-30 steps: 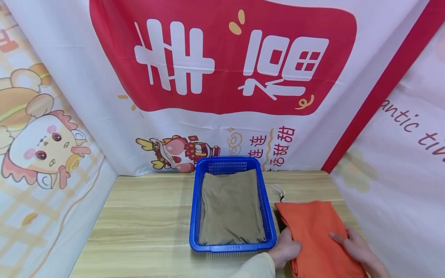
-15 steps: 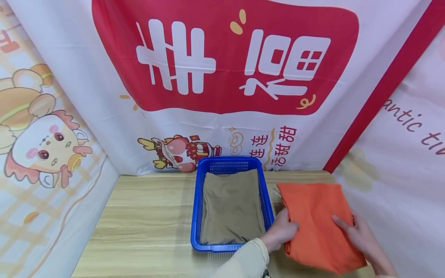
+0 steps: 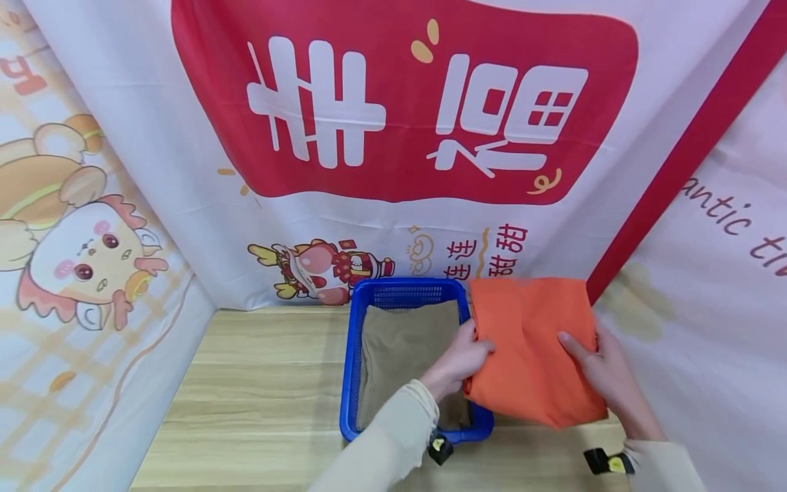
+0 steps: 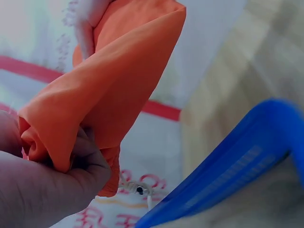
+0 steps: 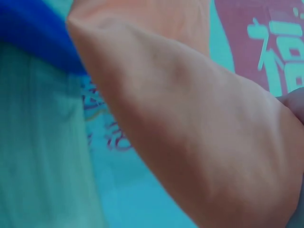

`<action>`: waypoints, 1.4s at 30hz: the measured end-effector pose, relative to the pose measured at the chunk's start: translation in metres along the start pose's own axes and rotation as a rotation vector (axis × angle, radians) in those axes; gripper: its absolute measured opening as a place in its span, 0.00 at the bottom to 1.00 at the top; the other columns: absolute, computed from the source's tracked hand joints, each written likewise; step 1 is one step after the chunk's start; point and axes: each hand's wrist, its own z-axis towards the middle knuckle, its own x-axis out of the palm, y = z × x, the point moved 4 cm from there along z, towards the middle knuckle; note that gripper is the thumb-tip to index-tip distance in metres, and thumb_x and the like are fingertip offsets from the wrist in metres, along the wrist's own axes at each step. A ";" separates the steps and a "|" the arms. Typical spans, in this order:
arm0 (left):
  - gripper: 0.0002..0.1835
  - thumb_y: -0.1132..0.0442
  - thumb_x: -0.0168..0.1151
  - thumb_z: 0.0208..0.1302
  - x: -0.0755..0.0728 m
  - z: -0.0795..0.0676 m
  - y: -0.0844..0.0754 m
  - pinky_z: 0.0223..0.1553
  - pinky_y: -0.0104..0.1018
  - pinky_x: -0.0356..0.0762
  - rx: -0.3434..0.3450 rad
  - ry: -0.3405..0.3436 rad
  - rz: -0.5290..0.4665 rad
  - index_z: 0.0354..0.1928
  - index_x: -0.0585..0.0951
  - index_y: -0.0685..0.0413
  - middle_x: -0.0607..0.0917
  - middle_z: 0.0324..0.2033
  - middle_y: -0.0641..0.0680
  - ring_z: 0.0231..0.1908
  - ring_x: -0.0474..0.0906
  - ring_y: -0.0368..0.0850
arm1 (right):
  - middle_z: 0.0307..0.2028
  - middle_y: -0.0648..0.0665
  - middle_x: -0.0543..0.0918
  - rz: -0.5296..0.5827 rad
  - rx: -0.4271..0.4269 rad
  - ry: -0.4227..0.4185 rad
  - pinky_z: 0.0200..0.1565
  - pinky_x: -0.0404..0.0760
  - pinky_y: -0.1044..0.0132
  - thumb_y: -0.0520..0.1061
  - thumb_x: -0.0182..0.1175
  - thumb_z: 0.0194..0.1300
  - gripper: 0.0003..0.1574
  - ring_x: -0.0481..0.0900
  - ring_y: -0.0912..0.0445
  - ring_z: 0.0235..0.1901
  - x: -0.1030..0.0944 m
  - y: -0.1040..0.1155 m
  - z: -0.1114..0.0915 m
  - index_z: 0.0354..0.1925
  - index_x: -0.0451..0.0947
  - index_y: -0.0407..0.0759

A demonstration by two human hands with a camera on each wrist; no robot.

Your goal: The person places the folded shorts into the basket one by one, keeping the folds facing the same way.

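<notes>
A folded orange cloth garment [image 3: 522, 348] hangs in the air between both hands, just right of the blue basket [image 3: 352, 369]. On its left edge, my left hand [image 3: 462, 359] grips it with the thumb on top; in the left wrist view the fingers [image 4: 92, 159] curl under the orange fold. My right hand [image 3: 605, 369] grips the opposite edge, thumb lying over the cloth and the other fingers hidden beneath. Inside the basket lies a folded brown cloth [image 3: 406, 355], partly covered by the left hand and forearm. The right wrist view is mostly filled by the orange fabric [image 5: 190, 109].
The basket stands on a light wood-grain table [image 3: 258, 383] near its back edge. Behind it hangs a printed white and red curtain [image 3: 393, 171], with more printed cloth [image 3: 80, 369] on the left and right sides. Dark wrist devices [image 3: 439, 447] sit at the cuffs.
Both hands have raised the orange garment off the table and carried it away from the front edge and left, up to the basket's right rim. The basket and brown cloth have stayed put.
</notes>
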 end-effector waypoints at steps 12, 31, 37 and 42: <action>0.19 0.73 0.54 0.66 -0.074 0.006 -0.052 0.42 0.39 0.80 0.021 -0.030 -0.012 0.59 0.75 0.60 0.84 0.43 0.58 0.37 0.82 0.47 | 0.55 0.34 0.78 0.139 -0.120 0.000 0.43 0.80 0.62 0.57 0.58 0.74 0.36 0.80 0.44 0.45 0.037 0.075 0.048 0.69 0.64 0.37; 0.26 0.69 0.54 0.71 -0.170 0.009 -0.040 0.49 0.45 0.78 -0.038 -0.140 0.079 0.71 0.70 0.52 0.81 0.53 0.59 0.46 0.80 0.51 | 0.62 0.36 0.75 0.343 -0.104 0.196 0.59 0.76 0.44 0.50 0.59 0.75 0.35 0.77 0.43 0.56 0.128 0.100 0.097 0.73 0.62 0.43; 0.25 0.70 0.53 0.70 -0.184 0.010 -0.018 0.50 0.43 0.76 -0.039 -0.148 0.101 0.69 0.70 0.57 0.81 0.52 0.60 0.46 0.79 0.50 | 0.64 0.35 0.73 0.351 -0.074 0.266 0.62 0.73 0.44 0.50 0.58 0.76 0.35 0.75 0.43 0.59 0.155 0.083 0.099 0.73 0.61 0.41; 0.28 0.72 0.52 0.69 -0.191 0.009 0.001 0.55 0.46 0.74 -0.059 -0.153 0.120 0.72 0.68 0.57 0.79 0.56 0.60 0.49 0.77 0.51 | 0.65 0.34 0.73 0.324 -0.080 0.297 0.63 0.71 0.43 0.48 0.58 0.76 0.35 0.73 0.42 0.61 0.169 0.070 0.093 0.74 0.61 0.40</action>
